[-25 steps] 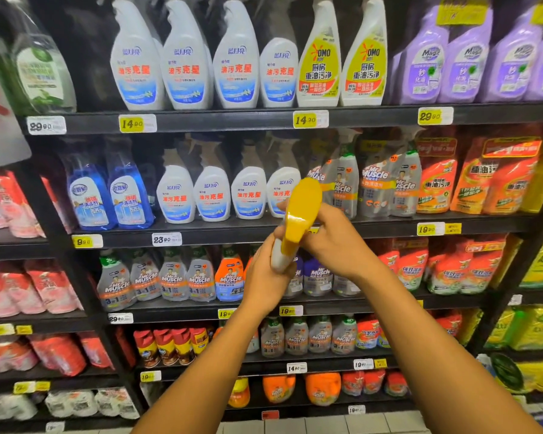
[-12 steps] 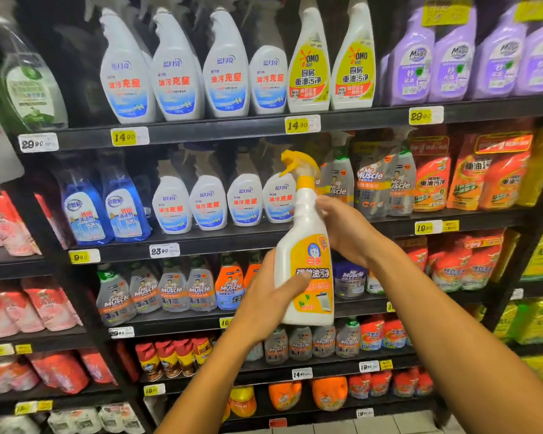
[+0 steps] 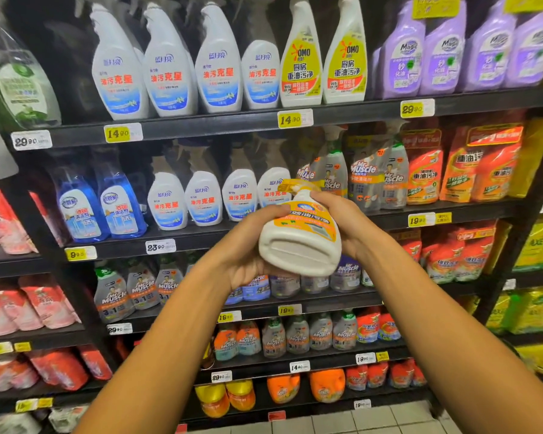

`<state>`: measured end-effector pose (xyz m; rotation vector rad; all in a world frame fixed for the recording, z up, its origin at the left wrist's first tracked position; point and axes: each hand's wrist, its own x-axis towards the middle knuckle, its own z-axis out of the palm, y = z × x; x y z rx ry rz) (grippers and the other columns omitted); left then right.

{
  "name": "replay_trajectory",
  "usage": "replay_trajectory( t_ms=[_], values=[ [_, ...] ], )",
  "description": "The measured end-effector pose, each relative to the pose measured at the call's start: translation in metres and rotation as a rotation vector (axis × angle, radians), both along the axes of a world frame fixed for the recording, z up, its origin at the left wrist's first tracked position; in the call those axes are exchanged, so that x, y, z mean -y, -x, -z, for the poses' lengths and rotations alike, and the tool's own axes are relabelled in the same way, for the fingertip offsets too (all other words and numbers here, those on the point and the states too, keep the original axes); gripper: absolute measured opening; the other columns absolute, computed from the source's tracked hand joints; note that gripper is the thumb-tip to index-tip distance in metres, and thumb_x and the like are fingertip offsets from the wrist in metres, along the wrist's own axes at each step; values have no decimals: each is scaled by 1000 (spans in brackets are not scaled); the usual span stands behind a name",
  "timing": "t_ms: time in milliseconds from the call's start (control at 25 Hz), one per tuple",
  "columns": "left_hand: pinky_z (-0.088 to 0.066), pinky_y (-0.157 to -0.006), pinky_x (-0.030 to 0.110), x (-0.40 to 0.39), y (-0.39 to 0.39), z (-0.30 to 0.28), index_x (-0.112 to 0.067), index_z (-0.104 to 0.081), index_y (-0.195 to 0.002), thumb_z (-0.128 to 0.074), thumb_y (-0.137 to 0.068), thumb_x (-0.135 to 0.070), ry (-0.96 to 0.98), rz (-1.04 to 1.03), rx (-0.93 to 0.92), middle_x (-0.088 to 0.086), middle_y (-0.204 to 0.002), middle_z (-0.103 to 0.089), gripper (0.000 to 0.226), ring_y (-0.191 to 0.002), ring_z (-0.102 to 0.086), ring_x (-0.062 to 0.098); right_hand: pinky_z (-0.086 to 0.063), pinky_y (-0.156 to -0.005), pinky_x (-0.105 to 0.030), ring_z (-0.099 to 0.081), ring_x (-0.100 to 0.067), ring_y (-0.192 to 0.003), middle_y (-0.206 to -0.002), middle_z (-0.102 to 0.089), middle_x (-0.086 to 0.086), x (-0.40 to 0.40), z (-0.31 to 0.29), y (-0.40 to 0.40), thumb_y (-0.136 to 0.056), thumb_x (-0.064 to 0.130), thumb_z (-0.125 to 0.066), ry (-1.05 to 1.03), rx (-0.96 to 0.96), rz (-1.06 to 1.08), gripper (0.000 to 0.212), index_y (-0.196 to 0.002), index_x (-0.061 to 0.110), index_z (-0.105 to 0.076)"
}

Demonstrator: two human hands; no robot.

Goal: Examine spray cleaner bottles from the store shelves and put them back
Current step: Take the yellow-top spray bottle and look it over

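Note:
I hold a white spray cleaner bottle (image 3: 300, 238) with a yellow-orange label and a yellow trigger head in both hands, out in front of the shelves. It is tipped away from me, so its white base faces the camera and the trigger points toward the shelf. My left hand (image 3: 248, 245) cups the bottle's left side and underside. My right hand (image 3: 347, 223) wraps its right side near the label.
Black store shelves (image 3: 201, 123) fill the view, with several rows of spray bottles: white ones (image 3: 166, 64), yellow-labelled ones (image 3: 301, 64), purple ones (image 3: 405, 57), blue ones (image 3: 82, 208). Orange refill pouches (image 3: 483, 167) sit right. Tiled floor (image 3: 358, 421) lies below.
The bottle went from trigger head pointing at me, to upright with its label showing, to tipped forward with its base toward me. Both hands stayed on it.

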<state>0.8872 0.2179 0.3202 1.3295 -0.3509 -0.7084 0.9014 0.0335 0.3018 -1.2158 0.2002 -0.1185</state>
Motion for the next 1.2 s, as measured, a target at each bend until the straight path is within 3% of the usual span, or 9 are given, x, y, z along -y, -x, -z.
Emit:
replay_trajectory(
  t_ms=[80,240,520,760,920,1120,1200],
  values=[
    [-61,-52,42,1,-5,-10,-11,-64,-106,-54,-91,-36,-4,11,-55,13,-89,-74,30,-75,-73,25,-57,-67,-37,-70,-27,-77,-93,-73,-15,0,-3,0,-99,21,-52,-64,-14,-65,30,-119,3,-63],
    [-61,-50,39,4,-11,-16,-7,-66,-106,-51,-91,-32,39,37,-124,17,-90,-73,33,-73,-74,28,-58,-51,-32,-74,-24,-65,-78,-75,-14,-1,-1,1,-98,19,-46,-110,-37,-166,25,-106,5,-65],
    [-62,-55,42,6,-14,-10,-8,-64,-112,-49,-95,-33,65,77,-160,20,-98,-72,34,-79,-74,32,-59,-52,-34,-74,-27,-65,-79,-76,-15,1,3,0,-96,23,-50,-165,-47,-182,25,-103,5,-66],
    [-59,-45,38,10,-7,13,-5,-65,-107,-61,-78,-30,277,53,-307,16,-86,-72,39,-70,-73,30,-61,-74,-44,-74,-35,-88,-108,-72,-23,-1,3,1,-95,41,-52,-360,57,-223,48,-122,2,-61],
    [-56,-41,31,19,-7,33,-9,-64,-118,-62,-80,-33,404,5,-350,17,-101,-63,45,-74,-66,31,-55,-87,-50,-73,-36,-94,-111,-71,-24,-6,13,1,-93,60,-51,-461,90,-204,69,-128,1,-57],
    [-59,-49,32,16,-14,61,1,-65,-115,-55,-93,-34,401,65,-353,23,-92,-70,43,-66,-70,33,-49,-101,-55,-66,-37,-111,-112,-69,-23,-7,4,-6,-88,59,-59,-135,129,12,63,-128,9,-57],
    [-60,-54,34,15,-17,69,1,-71,-108,-50,-95,-34,355,98,-326,24,-94,-70,43,-69,-71,32,-51,-98,-54,-67,-36,-108,-111,-70,-21,-5,-4,-6,-85,57,-66,63,109,126,54,-116,13,-62]
  ],
)
